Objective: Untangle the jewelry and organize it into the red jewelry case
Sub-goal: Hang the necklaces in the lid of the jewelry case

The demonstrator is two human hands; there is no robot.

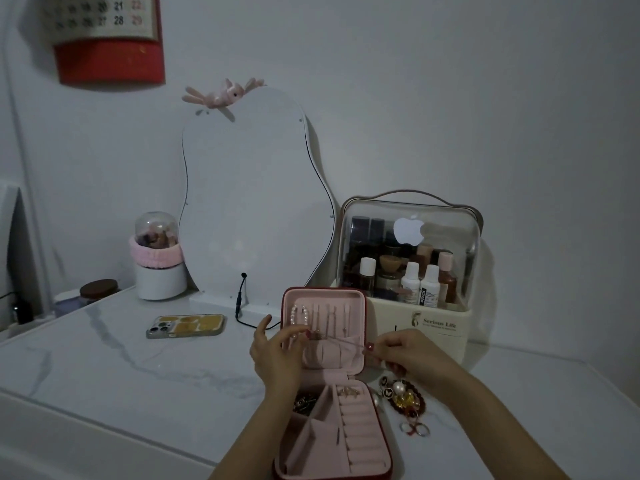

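Note:
The red jewelry case (360,355) lies open on the marble table, its pink lid upright and its pink tray toward me. A pearl bracelet (300,315) and thin chains hang from the lid's hooks. My left hand (277,355) and my right hand (412,355) stretch a thin chain necklace (337,341) between their fingertips, in front of the lid. Small pieces lie in the tray: dark ones (304,401) at the left, gold rings (348,392) at the top. A tangled pile of jewelry (403,398), with a pearl and red beads, sits right of the case.
A clear-lidded cosmetics box (415,271) stands behind the case on the right. A wavy mirror (249,202) with a black cable leans on the wall. A phone (187,326) lies at the left, a white pot (159,278) behind it. Loose rings (415,428) lie near my right forearm.

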